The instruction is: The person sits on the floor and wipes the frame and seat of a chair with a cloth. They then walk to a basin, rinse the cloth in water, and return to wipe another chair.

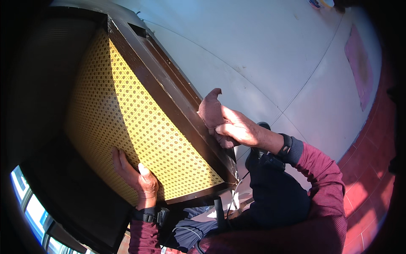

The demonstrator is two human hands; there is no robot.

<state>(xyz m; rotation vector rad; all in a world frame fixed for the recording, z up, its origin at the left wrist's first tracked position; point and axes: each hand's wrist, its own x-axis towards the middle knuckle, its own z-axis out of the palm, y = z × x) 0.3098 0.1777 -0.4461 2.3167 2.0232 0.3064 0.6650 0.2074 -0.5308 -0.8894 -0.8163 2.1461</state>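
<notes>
Spread over the yellow cane-patterned panel of a dark wooden piece of furniture, my left hand holds nothing. My right hand grips a brown cloth against the outer side of the dark wood frame. Part of the cloth sticks up past my fingers, and its lower end hangs below them. A recessed groove and a rectangular slot run along that side of the frame. Sunlight falls across part of the panel; the rest lies in shadow.
Large pale floor tiles border red tiles at the right. A pinkish flat piece lies near that border. A partly cut-off round object sits at the top. My leg and a thin cable are close to the frame's near corner.
</notes>
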